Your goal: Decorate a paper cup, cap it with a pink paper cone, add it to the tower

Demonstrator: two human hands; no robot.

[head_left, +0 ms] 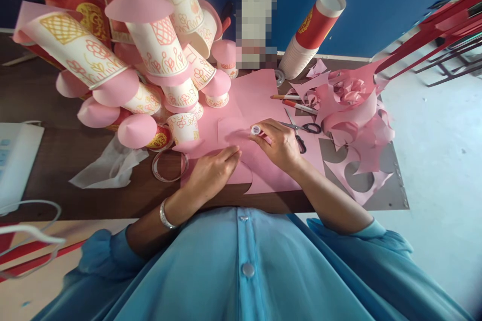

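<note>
My right hand [280, 144] grips a small glue stick [256, 131], its tip down on a cut piece of pink paper [241, 140]. My left hand [214, 170] lies flat on the same pink piece, fingers pressing its near edge. A larger pink sheet [256, 95] lies beneath both on the brown table [56, 155]. Black-handled scissors [305, 130] rest just right of my right hand.
A big cluster of decorated paper cups with pink paper cones [150, 55] fills the left back. A stack of cups [312, 35] stands at the back. Pink paper scraps [354, 115], two pens [297, 103], a tape ring [169, 165] and crumpled plastic [109, 165] lie around.
</note>
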